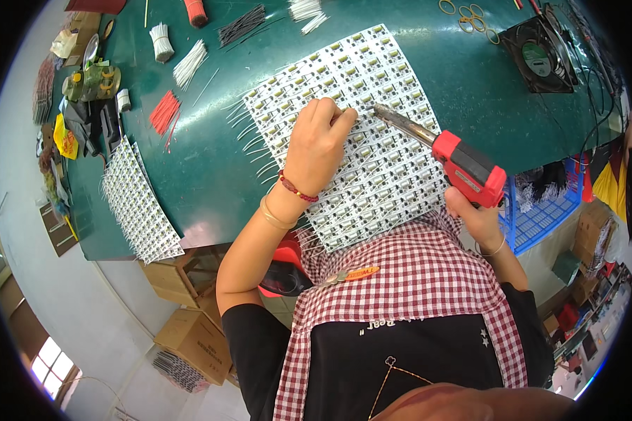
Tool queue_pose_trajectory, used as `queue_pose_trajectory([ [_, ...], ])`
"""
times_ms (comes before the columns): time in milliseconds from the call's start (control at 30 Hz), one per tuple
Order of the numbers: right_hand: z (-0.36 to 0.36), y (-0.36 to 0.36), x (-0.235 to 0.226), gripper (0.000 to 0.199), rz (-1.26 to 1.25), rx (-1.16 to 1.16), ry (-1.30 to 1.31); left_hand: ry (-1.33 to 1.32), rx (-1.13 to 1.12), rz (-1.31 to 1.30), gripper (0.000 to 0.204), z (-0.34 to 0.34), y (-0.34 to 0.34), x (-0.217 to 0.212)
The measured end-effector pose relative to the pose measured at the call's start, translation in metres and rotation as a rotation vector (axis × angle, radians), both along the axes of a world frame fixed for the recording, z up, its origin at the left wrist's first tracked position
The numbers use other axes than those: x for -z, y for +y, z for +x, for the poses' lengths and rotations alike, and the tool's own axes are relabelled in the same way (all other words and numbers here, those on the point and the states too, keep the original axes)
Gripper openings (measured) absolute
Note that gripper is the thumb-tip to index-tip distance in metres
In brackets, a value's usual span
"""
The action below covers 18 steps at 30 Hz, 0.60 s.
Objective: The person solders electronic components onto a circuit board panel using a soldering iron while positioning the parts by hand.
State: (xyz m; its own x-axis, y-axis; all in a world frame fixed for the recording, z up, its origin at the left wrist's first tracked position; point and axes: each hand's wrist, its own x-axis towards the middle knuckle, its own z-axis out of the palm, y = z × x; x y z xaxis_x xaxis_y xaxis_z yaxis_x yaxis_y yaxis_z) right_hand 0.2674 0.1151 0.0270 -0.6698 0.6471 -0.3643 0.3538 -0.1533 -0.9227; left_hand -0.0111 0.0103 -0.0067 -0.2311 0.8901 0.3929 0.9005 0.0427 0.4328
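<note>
I see the left hand (318,139) pinching prob. a thin wire on the circuit panel (358,133), mid-table (211,168); right hand (479,214) fist-wrapped on the red soldering gun (463,165). Panel's light, fragile: hold edges.

Black short sleeves, red-checked apron, red beaded bracelet and gold bangle, thin right bangle

left hand (319,139) fingertips hidden, board parts too small
</note>
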Motion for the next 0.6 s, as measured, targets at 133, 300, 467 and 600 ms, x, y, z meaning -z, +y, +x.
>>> queue_pose_trajectory([
  [133, -0.0100, -0.0033, -0.0028, 0.005, 0.136, -0.018, 0.105, -0.021, -0.001, -0.003, 0.029, -0.0005, -0.0004, 0.0002],
  [300, -0.0068, -0.0051, -0.0026, 0.008, 0.110, -0.021, 0.082, -0.040, 0.000, 0.017, 0.021, -0.0008, -0.0008, 0.0020],
  [467, -0.0038, -0.0027, -0.0011, 0.025, 0.054, -0.036, -0.065, -0.033, -0.009, 0.035, 0.021, 0.0008, 0.0013, 0.0040],
  [600, -0.0078, -0.0027, -0.0068, 0.023, 0.051, -0.069, -0.073, -0.054, -0.030, 0.039, 0.025, 0.0008, 0.0011, 0.0032],
])
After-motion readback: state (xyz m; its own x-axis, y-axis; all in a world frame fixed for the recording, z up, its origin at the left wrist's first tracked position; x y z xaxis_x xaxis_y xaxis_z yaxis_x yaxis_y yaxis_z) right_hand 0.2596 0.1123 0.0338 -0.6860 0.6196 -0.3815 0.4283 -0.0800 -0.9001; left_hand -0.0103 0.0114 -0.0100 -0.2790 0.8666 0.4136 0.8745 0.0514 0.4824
